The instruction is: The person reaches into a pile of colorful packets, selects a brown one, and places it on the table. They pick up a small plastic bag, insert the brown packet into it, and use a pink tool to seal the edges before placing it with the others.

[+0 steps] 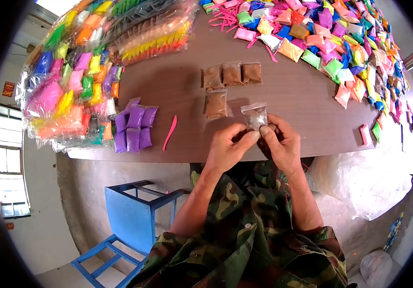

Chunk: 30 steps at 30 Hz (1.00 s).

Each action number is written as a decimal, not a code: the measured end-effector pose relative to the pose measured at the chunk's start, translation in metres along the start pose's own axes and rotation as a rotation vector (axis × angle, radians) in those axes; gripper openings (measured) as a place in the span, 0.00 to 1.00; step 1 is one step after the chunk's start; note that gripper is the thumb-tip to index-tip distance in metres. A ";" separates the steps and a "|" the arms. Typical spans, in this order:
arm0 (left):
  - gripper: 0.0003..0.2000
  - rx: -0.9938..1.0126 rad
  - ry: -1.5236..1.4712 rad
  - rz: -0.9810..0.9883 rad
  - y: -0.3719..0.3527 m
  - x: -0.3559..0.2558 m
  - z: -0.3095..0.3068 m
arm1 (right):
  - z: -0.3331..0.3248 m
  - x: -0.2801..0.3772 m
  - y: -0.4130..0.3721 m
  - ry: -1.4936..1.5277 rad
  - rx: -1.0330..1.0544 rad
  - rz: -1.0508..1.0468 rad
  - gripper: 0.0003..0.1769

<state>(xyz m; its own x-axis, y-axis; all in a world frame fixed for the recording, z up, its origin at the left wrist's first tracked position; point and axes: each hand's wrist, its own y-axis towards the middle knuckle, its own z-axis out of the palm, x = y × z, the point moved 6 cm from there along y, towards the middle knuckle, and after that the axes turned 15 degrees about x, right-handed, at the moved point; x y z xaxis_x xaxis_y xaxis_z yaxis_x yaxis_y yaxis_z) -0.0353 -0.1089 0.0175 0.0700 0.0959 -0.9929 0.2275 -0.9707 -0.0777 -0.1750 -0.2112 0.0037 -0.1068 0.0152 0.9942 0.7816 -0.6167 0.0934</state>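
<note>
No words or numbers can be read here. A small red paper sign with yellow marks (8,89) is up on the pale wall (48,225), above the window with bright panes (8,158). The marks look a bit like writing, but they are too small to read. A smaller orange-red patch (10,225) is on the wall under the window, and I can't tell if it has any writing.

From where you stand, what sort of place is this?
Probably a small packing workshop: loose colored packets heaped on a table, large clear bags filled with more, and a clear pouch held in both hands.
</note>
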 end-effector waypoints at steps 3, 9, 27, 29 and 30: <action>0.13 0.035 0.071 -0.012 0.001 0.001 0.003 | 0.000 0.000 -0.001 0.107 0.006 0.012 0.17; 0.11 0.014 0.132 0.021 0.002 0.002 0.003 | 0.003 0.003 0.000 0.131 0.001 -0.002 0.18; 0.08 -0.004 0.188 0.032 0.001 -0.002 0.006 | -0.003 0.000 -0.002 0.073 -0.041 0.011 0.13; 0.08 -0.011 0.175 0.032 0.001 0.000 0.006 | -0.001 0.000 -0.001 0.104 -0.022 0.017 0.14; 0.08 -0.025 0.151 0.039 0.001 0.001 0.005 | 0.000 0.002 0.000 0.104 -0.021 0.017 0.14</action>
<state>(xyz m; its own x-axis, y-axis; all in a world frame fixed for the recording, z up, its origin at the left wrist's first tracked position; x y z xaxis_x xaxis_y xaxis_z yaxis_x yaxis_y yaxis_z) -0.0399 -0.1110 0.0163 0.2238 0.0918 -0.9703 0.2458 -0.9687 -0.0349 -0.1754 -0.2107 0.0055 -0.1577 -0.0765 0.9845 0.7708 -0.6328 0.0743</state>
